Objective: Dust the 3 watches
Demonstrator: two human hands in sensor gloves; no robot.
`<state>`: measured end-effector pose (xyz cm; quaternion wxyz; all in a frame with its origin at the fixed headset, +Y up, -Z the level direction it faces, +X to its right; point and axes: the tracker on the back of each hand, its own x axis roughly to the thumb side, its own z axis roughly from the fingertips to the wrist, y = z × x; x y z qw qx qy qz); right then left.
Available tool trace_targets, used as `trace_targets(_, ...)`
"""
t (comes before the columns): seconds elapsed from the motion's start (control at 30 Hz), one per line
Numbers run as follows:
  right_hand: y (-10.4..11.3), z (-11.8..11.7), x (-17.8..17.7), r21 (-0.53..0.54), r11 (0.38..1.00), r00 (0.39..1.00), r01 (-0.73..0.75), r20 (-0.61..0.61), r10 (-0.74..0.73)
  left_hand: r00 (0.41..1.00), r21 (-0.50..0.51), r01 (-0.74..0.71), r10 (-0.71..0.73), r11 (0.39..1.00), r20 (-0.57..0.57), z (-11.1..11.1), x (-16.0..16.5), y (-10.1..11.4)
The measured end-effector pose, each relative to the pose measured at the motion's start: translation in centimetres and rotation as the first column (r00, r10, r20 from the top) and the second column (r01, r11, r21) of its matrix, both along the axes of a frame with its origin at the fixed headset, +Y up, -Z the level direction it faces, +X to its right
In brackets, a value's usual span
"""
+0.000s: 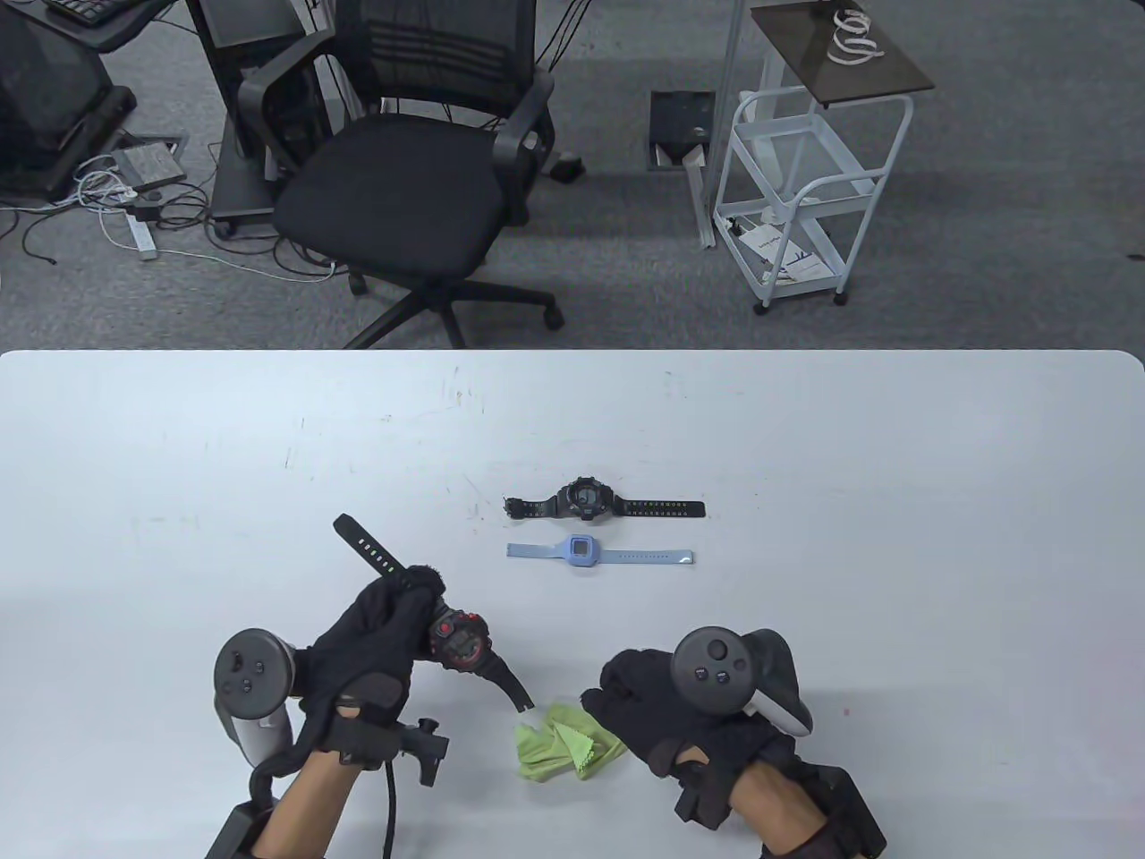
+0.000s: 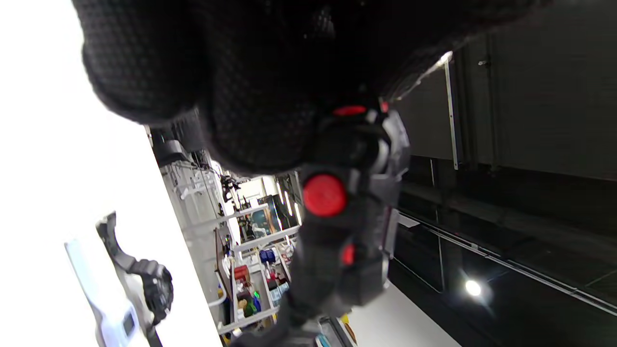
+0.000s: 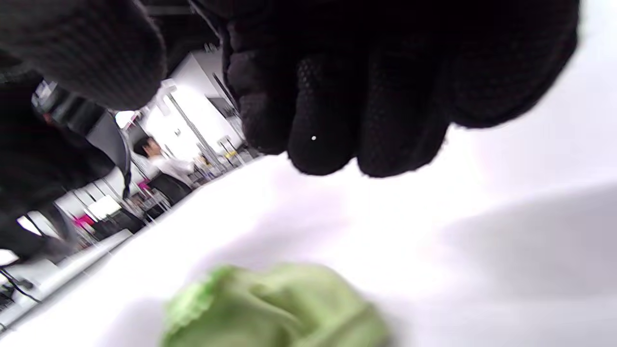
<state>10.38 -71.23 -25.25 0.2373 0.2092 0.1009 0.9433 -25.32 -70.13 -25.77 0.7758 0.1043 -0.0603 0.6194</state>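
1. The left hand (image 1: 376, 640) has its fingers curled round the black-and-red watch (image 1: 458, 639), gripping it beside the case.
2. That watch runs diagonally: one strap points up-left past the fingers, the other down-right, its tip just beside the green cloth (image 1: 564, 742).
3. The right hand (image 1: 666, 711) hovers beside the cloth; its fingers (image 3: 332, 120) hang loosely curled and pressed together, holding nothing.
4. The black watch (image 1: 586, 501) and blue watch (image 1: 583, 552) lie flat further back on the table (image 1: 894, 501), straps running left-right, parallel and near each other.
5. An office chair (image 1: 420, 179) and white cart (image 1: 805, 179) stand beyond.
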Motion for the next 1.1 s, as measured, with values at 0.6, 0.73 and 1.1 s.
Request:
trace_targets(0.6, -4.3, 0.6, -3.2, -0.203, 0.972, 0.992, -0.123, -0.036, 0.118, 1.000, -0.043, 0.000, 0.001, 0.999, 0.023, -0.4, 0.3, -0.6)
trace_targets(0.73, -4.8, 0.0, -2.7, -0.266, 0.964, 1.000, -0.015, -0.020, 0.010, 1.000, -0.046, 0.002, -0.001, 0.999, 0.024, -0.4, 0.3, -0.7)
trace_targets(1.1, -2.7, -2.3, 1.4, -0.468, 0.687, 0.780, 0.557, 0.010, -0.626, 0.999, -0.064, -0.034, 0.035, 0.997, 0.016, -0.4, -0.2, -0.6)
